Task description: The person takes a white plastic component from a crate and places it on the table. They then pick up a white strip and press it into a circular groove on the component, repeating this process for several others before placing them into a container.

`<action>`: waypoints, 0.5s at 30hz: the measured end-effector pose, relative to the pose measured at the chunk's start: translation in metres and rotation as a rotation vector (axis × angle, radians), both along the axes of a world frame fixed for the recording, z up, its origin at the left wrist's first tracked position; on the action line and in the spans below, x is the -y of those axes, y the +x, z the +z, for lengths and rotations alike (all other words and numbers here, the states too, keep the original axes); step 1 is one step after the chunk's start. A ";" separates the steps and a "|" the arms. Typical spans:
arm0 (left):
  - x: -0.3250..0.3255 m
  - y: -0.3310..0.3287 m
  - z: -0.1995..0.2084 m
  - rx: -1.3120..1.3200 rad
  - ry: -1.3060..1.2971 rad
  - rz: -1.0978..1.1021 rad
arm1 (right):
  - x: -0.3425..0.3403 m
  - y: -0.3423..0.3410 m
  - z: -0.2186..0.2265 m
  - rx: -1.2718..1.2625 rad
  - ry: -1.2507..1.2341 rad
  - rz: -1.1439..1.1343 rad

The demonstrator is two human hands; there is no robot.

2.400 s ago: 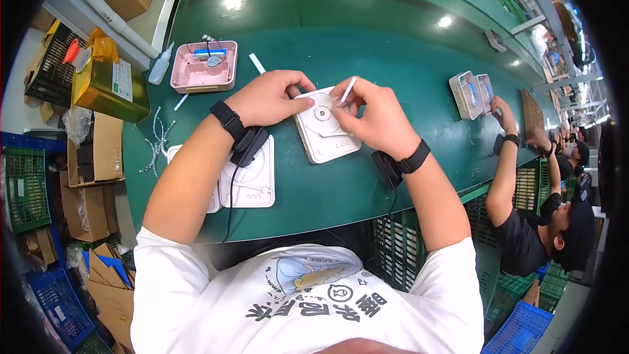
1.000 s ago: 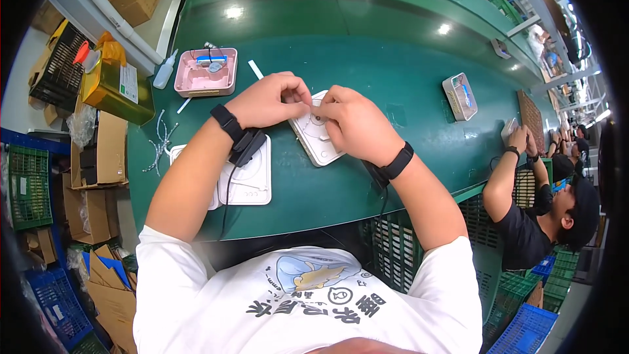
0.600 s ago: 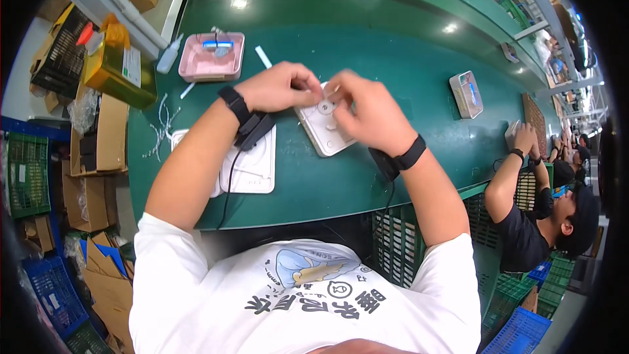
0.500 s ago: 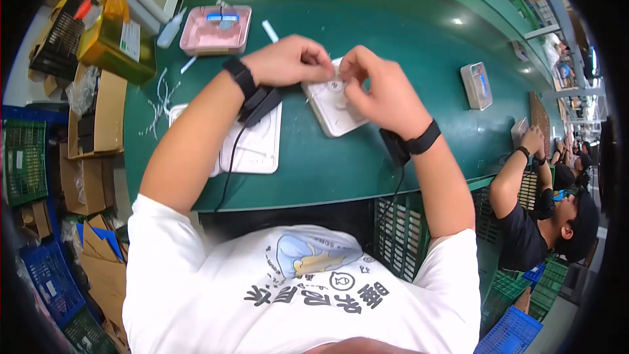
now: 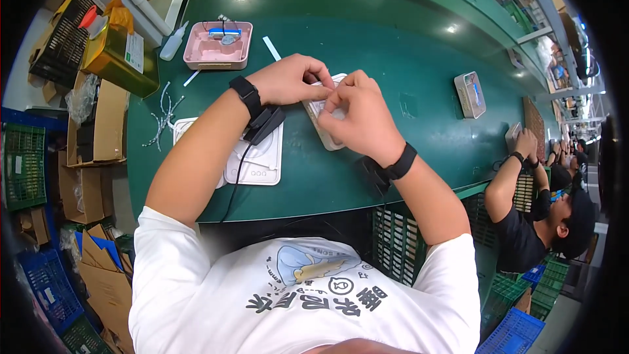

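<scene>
Green and glossy, the long bench (image 5: 393, 46) curved from the upper left of the frame to the right edge, with cardboard boxes and crates stacked along the left side. At the centre of the frame lay a white rectangular panel (image 5: 325, 132), flat on the bench, its long axis running from the upper middle down toward the lower right; most of it was hidden under the fingers. The left hand (image 5: 287, 80) reached in from the left, fingers curled and pinching at the panel's upper edge. The right hand (image 5: 357, 113) lay over the panel's middle, fingertips pressed together against those of the left hand, possibly gripping a small part, though the view was too crowded to tell. Both wrists wore black bands. Left of the panel, under the left forearm, sat a second white plate (image 5: 259, 160) with a black cable across it. A pink tray (image 5: 196, 56) stood in the upper left of the frame. A small grey box (image 5: 469, 94) rested to the right. Another person (image 5: 531, 223) worked at the right edge.
</scene>
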State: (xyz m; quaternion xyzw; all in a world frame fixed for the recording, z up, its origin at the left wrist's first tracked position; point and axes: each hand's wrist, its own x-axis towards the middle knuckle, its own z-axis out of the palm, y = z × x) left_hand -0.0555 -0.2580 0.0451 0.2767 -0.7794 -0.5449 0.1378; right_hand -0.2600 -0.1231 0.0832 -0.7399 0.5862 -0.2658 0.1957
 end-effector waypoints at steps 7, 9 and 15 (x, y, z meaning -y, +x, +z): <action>-0.006 0.004 0.005 -0.048 0.075 0.042 | 0.010 -0.052 0.024 0.008 0.027 0.135; -0.007 0.002 0.011 -0.016 0.035 0.018 | 0.012 -0.059 0.026 -0.060 0.001 0.142; -0.017 0.000 0.018 0.050 -0.130 0.034 | 0.023 -0.070 0.022 0.071 0.166 0.264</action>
